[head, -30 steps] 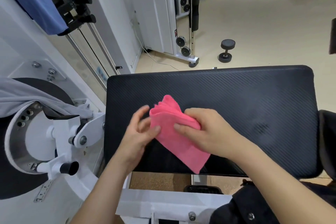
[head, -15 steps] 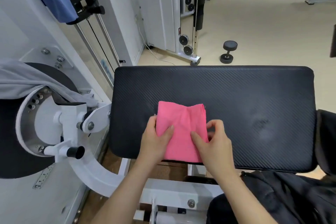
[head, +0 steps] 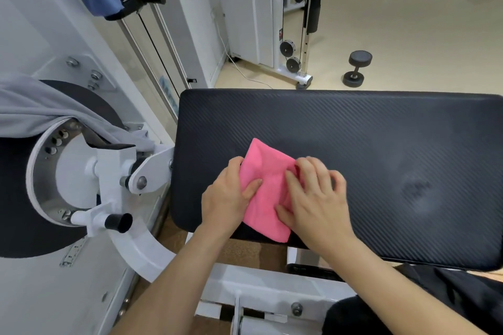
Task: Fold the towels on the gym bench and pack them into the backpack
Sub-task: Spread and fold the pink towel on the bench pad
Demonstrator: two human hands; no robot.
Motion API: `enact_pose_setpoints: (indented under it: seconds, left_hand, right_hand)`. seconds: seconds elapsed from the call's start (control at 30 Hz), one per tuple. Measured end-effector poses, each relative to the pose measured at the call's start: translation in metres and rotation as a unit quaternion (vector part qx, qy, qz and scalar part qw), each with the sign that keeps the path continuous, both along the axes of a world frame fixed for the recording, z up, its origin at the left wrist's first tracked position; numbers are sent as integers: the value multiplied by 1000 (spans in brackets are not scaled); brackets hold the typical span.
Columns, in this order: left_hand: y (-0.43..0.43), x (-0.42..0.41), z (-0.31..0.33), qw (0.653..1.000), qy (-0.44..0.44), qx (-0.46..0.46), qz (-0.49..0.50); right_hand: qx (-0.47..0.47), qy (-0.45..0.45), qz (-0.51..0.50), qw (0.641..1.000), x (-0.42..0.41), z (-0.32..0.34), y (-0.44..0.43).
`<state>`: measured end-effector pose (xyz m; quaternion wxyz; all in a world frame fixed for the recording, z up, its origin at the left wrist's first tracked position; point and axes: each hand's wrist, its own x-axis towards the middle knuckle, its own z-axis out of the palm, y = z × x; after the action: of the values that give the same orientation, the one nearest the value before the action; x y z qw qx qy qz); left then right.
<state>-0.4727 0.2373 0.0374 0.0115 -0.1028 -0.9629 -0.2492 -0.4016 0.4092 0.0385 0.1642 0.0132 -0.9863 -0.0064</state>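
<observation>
Pressing flat, both hands work a pink towel (head: 268, 187) on the gym bench (head: 381, 149). The left hand (head: 227, 198) pinches its edge, thumb on top; the right hand (head: 313, 198) rests spread fingers over the other side. It looks folded small, though layers are hard to count. Packing remains; no backpack shows clearly.

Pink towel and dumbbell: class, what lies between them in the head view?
In the head view, bare black bench pad stretches from the pink towel to the pad's far edge, then bare beige floor up to the dumbbell.
</observation>
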Motion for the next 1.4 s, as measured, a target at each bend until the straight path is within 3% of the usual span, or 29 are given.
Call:
enact_pose_setpoints:
  seconds: [0.1,0.23,0.33,0.4,0.47,0.53,0.57,0.6,0.7,0.77,0.87,0.97,1.07,1.13,1.4]
  left_hand:
    - [1,-1,-1,1000,10,-16,-7]
    - [1,-1,-1,1000,7,-14,11]
    - [3,-6,3,999,-41,0,27]
    - [3,-9,10,990,-103,72,57]
    - [-3,-10,20,951,-187,233,85]
    - [-15,-3,26,854,-277,428,100]
    - [-22,4,24,813,-310,483,99]
    - [-26,14,22,797,-336,494,93]
    - [-25,32,19,839,-357,402,81]
    - [-20,29,17,877,-311,355,89]
    - [-12,24,11,957,-177,212,89]
    - [-10,29,-4,997,11,80,-15]
    - [-13,30,-17,971,180,-12,-158]
    - [-10,35,-22,949,236,-36,-205]
    - [-20,41,-28,911,251,-85,-318]
  right_hand:
    - [-2,30,14,999,1,4,9]
    - [35,65,146,987,-6,-5,13]
    - [50,58,172,982,-10,-4,17]
    - [54,45,157,985,-11,1,17]
    - [42,31,146,988,-15,6,14]
    - [25,21,133,991,-19,8,11]
    - [18,22,126,992,-20,10,10]
    - [13,25,120,992,-22,11,8]
    - [13,5,114,993,-29,12,9]
    - [0,-20,101,995,-33,12,12]
    - [-97,-57,72,991,-38,19,19]
    - [-202,-88,37,975,-48,27,23]
    - [-206,-112,50,971,-59,30,26]
    - [-198,-133,64,969,-62,28,31]
    - [-210,-143,172,952,-63,18,59]
